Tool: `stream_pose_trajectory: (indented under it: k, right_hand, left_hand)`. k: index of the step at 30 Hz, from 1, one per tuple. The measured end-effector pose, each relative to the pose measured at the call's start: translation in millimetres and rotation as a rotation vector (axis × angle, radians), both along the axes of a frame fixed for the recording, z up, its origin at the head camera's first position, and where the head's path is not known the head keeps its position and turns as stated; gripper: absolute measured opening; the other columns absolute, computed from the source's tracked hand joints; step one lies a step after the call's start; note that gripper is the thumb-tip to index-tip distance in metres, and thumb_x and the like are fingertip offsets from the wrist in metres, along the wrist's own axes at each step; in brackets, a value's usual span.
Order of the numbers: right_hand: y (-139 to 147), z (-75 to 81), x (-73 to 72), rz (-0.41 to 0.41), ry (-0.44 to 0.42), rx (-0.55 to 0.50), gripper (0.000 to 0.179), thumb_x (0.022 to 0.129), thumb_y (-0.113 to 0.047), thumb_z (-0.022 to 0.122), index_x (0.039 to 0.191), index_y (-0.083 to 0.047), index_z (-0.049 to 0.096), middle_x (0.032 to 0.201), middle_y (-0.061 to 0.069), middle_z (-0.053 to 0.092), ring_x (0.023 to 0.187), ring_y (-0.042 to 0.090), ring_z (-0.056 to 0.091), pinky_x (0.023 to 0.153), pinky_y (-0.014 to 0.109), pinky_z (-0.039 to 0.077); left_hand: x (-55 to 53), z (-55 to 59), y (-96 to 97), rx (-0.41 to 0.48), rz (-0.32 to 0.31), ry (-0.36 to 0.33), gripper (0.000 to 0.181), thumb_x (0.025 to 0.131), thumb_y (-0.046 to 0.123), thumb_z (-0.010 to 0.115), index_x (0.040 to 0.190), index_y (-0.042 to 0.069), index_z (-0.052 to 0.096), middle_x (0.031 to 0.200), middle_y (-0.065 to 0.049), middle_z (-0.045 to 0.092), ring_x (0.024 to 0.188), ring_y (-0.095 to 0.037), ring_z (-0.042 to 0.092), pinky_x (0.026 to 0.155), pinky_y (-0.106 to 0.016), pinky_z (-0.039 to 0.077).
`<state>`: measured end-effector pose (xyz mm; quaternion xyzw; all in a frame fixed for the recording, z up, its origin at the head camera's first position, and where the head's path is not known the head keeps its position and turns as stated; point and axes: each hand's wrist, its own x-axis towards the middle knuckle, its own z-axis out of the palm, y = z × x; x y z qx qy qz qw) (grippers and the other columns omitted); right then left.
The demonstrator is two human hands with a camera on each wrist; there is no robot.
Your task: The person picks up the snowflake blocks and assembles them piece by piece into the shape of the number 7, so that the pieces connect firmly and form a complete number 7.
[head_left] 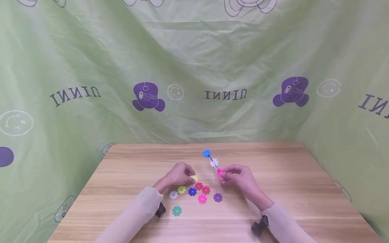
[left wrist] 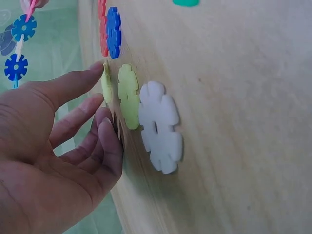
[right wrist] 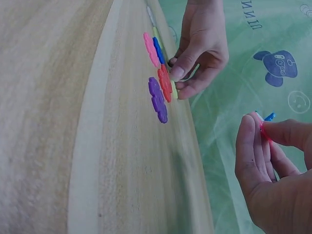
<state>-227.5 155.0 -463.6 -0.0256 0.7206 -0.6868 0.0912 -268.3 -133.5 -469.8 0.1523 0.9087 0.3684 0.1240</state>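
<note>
My left hand (head_left: 181, 173) pinches a yellow notched building disc (head_left: 194, 177) between thumb and fingers, close over the table. In the left wrist view that yellow disc (left wrist: 106, 83) shows nearly edge-on at the thumb tip. Raised to the right, my right hand (head_left: 240, 175) holds the pink disc (head_left: 220, 173) at the lower end of a joined chain. From there the chain runs up and leftward through a white disc (head_left: 214, 162) to a light blue disc (head_left: 206, 153), with dark blue discs edge-on between. Fingers hide part of the pink disc.
Loose discs lie on the wooden table (head_left: 121, 202): yellow (head_left: 181, 189), white (head_left: 173, 195), blue (head_left: 192, 191), two red (head_left: 205, 190), pink (head_left: 202, 199), purple (head_left: 217, 197) and green (head_left: 177, 211). A green printed curtain (head_left: 194, 118) hangs behind the table and along its sides.
</note>
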Motion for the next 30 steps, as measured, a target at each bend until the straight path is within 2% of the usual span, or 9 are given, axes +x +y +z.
stream_pose_trajectory:
  k: [11,20,25,30]
  right_hand:
    - [-0.8,0.6,2.9,0.012,-0.012,-0.016,0.034,0.093,-0.001,0.074,0.124,0.01,0.066,0.108,0.021,0.079,0.088,0.026,0.079,0.087,0.039,0.066]
    - [-1.0,-2.6,4.9,0.017,-0.008,-0.014,0.031,0.093,-0.002,0.073,0.122,0.009,0.068,0.108,0.019,0.079,0.091,0.028,0.08,0.086,0.037,0.066]
    - [-1.0,-3.1,6.8,0.018,-0.005,-0.023,0.03,0.093,-0.002,0.074,0.122,0.008,0.069,0.109,0.019,0.08,0.094,0.03,0.08,0.086,0.037,0.066]
    - [-0.7,-1.8,8.5,0.015,-0.017,-0.027,0.032,0.093,-0.005,0.076,0.122,0.008,0.07,0.111,0.02,0.08,0.095,0.032,0.08,0.088,0.04,0.066]
  left_hand:
    - [0.8,-6.9,0.8,0.057,0.031,-0.036,0.024,0.083,0.011,0.087,0.104,0.006,0.076,0.091,-0.004,0.07,0.083,-0.017,0.063,0.077,-0.029,0.056]
    - [2.5,-7.0,2.2,0.069,0.069,-0.056,0.023,0.081,0.01,0.088,0.099,0.005,0.074,0.089,-0.006,0.068,0.08,-0.018,0.062,0.074,-0.029,0.055]
    - [3.2,-5.3,2.2,0.069,0.073,-0.042,0.025,0.08,0.011,0.089,0.099,0.005,0.073,0.09,-0.005,0.07,0.081,-0.018,0.064,0.075,-0.029,0.058]
    - [3.0,-3.2,1.0,0.103,0.051,-0.007,0.016,0.083,0.006,0.085,0.094,0.005,0.074,0.083,-0.004,0.072,0.074,-0.015,0.066,0.071,-0.027,0.06]
